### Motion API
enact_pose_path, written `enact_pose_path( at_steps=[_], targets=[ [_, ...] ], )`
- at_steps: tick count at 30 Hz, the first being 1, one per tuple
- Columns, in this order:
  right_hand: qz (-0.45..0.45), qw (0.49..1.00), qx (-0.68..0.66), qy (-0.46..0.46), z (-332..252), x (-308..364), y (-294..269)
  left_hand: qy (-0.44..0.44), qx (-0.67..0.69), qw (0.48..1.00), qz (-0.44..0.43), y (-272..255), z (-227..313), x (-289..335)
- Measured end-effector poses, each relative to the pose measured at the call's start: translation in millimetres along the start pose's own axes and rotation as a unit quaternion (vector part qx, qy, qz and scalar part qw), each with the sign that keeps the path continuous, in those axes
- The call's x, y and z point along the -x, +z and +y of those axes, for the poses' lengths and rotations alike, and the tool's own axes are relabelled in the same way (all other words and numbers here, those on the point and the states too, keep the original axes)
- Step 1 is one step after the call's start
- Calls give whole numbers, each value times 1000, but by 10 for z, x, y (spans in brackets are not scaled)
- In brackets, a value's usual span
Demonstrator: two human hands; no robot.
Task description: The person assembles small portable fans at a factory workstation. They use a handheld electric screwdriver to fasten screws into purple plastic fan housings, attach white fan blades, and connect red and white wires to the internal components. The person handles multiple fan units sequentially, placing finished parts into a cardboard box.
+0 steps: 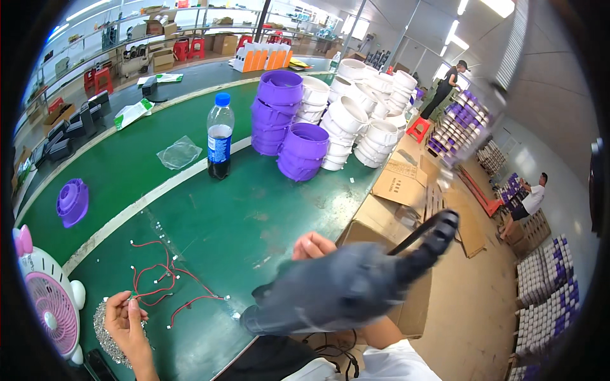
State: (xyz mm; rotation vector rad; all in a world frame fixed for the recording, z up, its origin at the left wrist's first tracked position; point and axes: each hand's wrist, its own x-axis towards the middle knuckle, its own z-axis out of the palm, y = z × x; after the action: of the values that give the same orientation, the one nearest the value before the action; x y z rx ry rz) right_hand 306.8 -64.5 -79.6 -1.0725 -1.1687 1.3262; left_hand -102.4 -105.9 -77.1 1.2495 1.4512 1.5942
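My left hand (129,324) is at the lower left, with thumb and fingers pinched together beside a heap of small metal screws (105,333). Whatever sits between those fingertips is too small to name. Just beyond it, thin red wires (166,267) with white connectors lie across the green tabletop (267,209). A blurred black power tool (330,289) fills the middle foreground and covers most of my right hand (313,245). Only curled fingers show past the tool's far side; I cannot see whether they grip it.
A blue-capped bottle (220,143) stands near purple rings (304,151) and stacked white rings (346,117). A pink and white fan (54,311) is at the left, near a purple part (72,202). Cardboard boxes (400,181) flank the table's right side; two people stand farther off.
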Motion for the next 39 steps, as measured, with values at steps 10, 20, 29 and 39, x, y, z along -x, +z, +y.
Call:
enact_pose_path(
  at_steps=[10, 20, 29, 39],
  targets=[
    [-505, 841, 185, 66, -402, 632, 651, 2, 27, 999, -24, 52, 23, 36],
    [-321, 812, 251, -417, -468, -763, 2063, 25, 23, 998, -50, -102, -157, -37],
    [-452, 859, 111, -212, -71, -1194, 2347, -20, -9, 1000, 18, -281, -302, -112],
    [-402, 901, 49, -158, 14, -1327, 2120, -45, -28, 999, 12, -353, -376, -98]
  ],
)
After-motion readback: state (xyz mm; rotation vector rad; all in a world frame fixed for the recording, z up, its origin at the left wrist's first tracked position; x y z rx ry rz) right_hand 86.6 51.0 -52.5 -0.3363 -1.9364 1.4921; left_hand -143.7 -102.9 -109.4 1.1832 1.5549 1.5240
